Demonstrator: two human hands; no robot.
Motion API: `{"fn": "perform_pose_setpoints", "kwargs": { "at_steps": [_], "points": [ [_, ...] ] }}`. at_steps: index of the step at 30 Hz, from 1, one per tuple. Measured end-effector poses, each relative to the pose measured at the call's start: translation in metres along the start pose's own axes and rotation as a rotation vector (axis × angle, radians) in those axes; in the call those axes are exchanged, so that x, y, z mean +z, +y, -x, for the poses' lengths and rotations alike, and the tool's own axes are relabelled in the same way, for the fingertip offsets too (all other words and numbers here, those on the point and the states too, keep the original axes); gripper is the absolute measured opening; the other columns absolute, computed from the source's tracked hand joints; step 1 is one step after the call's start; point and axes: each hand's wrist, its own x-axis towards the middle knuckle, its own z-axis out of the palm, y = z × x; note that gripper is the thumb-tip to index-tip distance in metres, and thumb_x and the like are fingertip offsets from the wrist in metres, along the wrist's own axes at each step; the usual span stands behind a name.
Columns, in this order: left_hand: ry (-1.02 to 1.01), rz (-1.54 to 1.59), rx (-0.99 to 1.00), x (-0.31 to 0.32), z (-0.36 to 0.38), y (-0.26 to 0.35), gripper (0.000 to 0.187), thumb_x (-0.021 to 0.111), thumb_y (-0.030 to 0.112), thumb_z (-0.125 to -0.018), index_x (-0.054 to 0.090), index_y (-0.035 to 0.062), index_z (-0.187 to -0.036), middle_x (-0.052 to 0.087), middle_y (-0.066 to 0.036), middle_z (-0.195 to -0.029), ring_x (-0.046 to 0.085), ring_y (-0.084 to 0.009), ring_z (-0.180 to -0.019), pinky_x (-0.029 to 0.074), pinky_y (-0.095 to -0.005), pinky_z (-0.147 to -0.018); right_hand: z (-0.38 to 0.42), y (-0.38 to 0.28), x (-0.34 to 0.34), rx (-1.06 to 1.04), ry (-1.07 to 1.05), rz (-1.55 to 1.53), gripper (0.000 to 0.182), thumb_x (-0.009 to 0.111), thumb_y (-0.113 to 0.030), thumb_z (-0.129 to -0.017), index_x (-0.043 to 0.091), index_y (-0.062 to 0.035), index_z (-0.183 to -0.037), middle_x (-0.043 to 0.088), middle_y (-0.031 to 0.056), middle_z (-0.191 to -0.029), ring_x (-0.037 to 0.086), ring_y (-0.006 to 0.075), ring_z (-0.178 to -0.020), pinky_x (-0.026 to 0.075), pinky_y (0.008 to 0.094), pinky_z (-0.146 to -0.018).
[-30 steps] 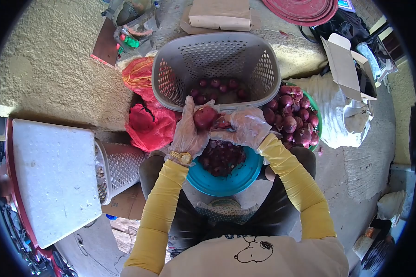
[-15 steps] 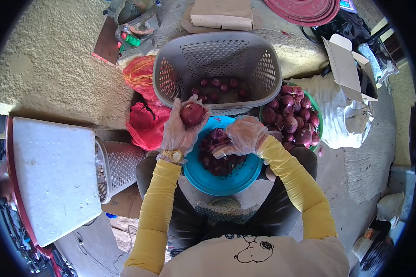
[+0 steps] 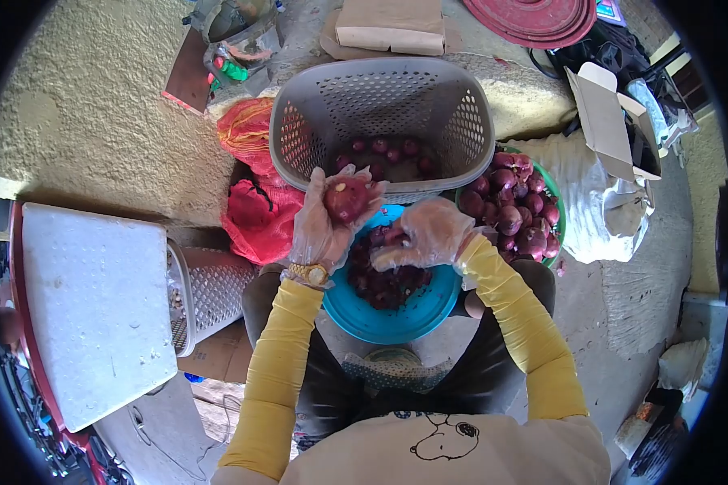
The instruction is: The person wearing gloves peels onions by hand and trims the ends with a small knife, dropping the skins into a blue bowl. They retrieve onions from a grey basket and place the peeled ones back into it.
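My left hand [image 3: 322,226], in a clear plastic glove, cradles a red onion [image 3: 348,200] with a pale cut spot on top. It is over the left rim of a blue basin [image 3: 388,330] holding onion skins [image 3: 392,287]. Over the right side of that basin is my right hand [image 3: 433,234], also gloved, its fingers curled with the thumb towards the skins. What it grips, if anything, is hidden. Beside it on the right, several whole red onions [image 3: 510,218] fill a green-rimmed container [image 3: 560,206].
Behind the basin a tilted grey perforated basket [image 3: 380,81] has several onions [image 3: 392,153] inside. A red mesh bag [image 3: 255,218] lies left of it. Further left are a white foam board [image 3: 97,307] and another perforated basket [image 3: 218,291]. A white sack [image 3: 598,194] lies on the right.
My left hand has shifted right and slightly towards my right hand, and the onion in it has tilted so the pale spot shows more. The right hand has moved slightly.
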Motion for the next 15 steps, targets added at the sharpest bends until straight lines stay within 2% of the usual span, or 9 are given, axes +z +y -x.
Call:
{"fn": "perform_pose_setpoints", "kwargs": {
  "at_steps": [1, 2, 3, 4, 6, 9, 12, 15],
  "points": [
    [0.043, -0.035, 0.021, 0.001, 0.001, -0.003, 0.044, 0.055, 0.029, -0.105, 0.049, -0.0058, -0.132, 0.058, -0.024, -0.130, 0.058, -0.0433, -0.120, 0.053, -0.0535, -0.104, -0.001, 0.001, 0.000, -0.002, -0.002, 0.000, 0.068, 0.070, -0.075, -0.077, 0.076, -0.0073, -0.085, 0.071, 0.0157, -0.078, 0.069, 0.0381, -0.075, 0.054, 0.0471, -0.071],
    [0.085, -0.072, 0.043, 0.002, 0.001, -0.005, 0.044, 0.055, 0.031, -0.106, 0.052, -0.0050, -0.130, 0.060, -0.023, -0.129, 0.060, -0.0418, -0.118, 0.053, -0.0526, -0.103, -0.003, 0.002, 0.000, 0.038, 0.085, -0.108, 0.067, 0.074, -0.072, -0.075, 0.076, -0.0063, -0.088, 0.071, 0.0163, -0.078, 0.068, 0.0378, -0.072, 0.054, 0.0454, -0.069],
    [0.085, -0.072, 0.044, -0.001, -0.002, -0.007, 0.044, 0.055, 0.031, -0.106, 0.052, -0.0050, -0.130, 0.060, -0.023, -0.129, 0.060, -0.0418, -0.118, 0.053, -0.0526, -0.103, -0.004, 0.003, 0.001, 0.080, 0.173, -0.216, 0.067, 0.078, -0.070, -0.073, 0.076, -0.0052, -0.091, 0.071, 0.0170, -0.077, 0.067, 0.0375, -0.070, 0.053, 0.0437, -0.068],
    [0.064, -0.105, 0.097, -0.006, -0.006, -0.010, 0.043, 0.055, 0.031, -0.105, 0.053, -0.0050, -0.129, 0.062, -0.022, -0.127, 0.060, -0.0390, -0.119, 0.053, -0.0512, -0.103, -0.004, 0.003, 0.002, 0.081, 0.175, -0.215, 0.067, 0.078, -0.070, -0.073, 0.076, -0.0052, -0.091, 0.071, 0.0170, -0.077, 0.067, 0.0375, -0.070, 0.053, 0.0437, -0.068],
    [0.037, -0.141, 0.151, -0.006, -0.012, -0.014, 0.042, 0.056, 0.030, -0.105, 0.055, -0.0051, -0.128, 0.064, -0.021, -0.124, 0.061, -0.0363, -0.120, 0.053, -0.0498, -0.103, -0.005, 0.002, 0.002, 0.082, 0.416, -0.419, 0.071, 0.076, -0.075, -0.072, 0.076, -0.0099, -0.100, 0.073, 0.0160, -0.084, 0.071, 0.0359, -0.081, 0.055, 0.0408, -0.074],
    [-0.050, -0.191, 0.213, 0.002, -0.010, -0.019, 0.043, 0.057, 0.030, -0.104, 0.057, -0.0060, -0.128, 0.067, -0.020, -0.119, 0.062, -0.0312, -0.119, 0.051, -0.0473, -0.104, -0.004, 0.002, -0.005, 0.168, 0.396, -0.335, 0.072, 0.078, -0.073, -0.071, 0.075, -0.0094, -0.104, 0.073, 0.0163, -0.085, 0.071, 0.0346, -0.081, 0.055, 0.0403, -0.074],
    [-0.073, -0.154, 0.132, 0.006, -0.010, -0.022, 0.045, 0.058, 0.030, -0.104, 0.056, -0.0071, -0.130, 0.067, -0.019, -0.118, 0.061, -0.0299, -0.118, 0.049, -0.0456, -0.106, -0.005, 0.004, -0.003, 0.138, 0.447, -0.381, 0.073, 0.078, -0.075, -0.069, 0.075, -0.0091, -0.101, 0.072, 0.0168, -0.084, 0.071, 0.0347, -0.081, 0.055, 0.0401, -0.074],
    [-0.017, -0.126, 0.086, 0.006, -0.010, -0.024, 0.046, 0.058, 0.032, -0.104, 0.056, -0.0057, -0.130, 0.067, -0.019, -0.118, 0.061, -0.0291, -0.118, 0.049, -0.0445, -0.106, -0.005, 0.009, 0.002, 0.173, 0.408, -0.379, 0.076, 0.076, -0.078, -0.068, 0.075, -0.0090, -0.101, 0.073, 0.0173, -0.084, 0.071, 0.0355, -0.081, 0.055, 0.0409, -0.073]
  ]
}}
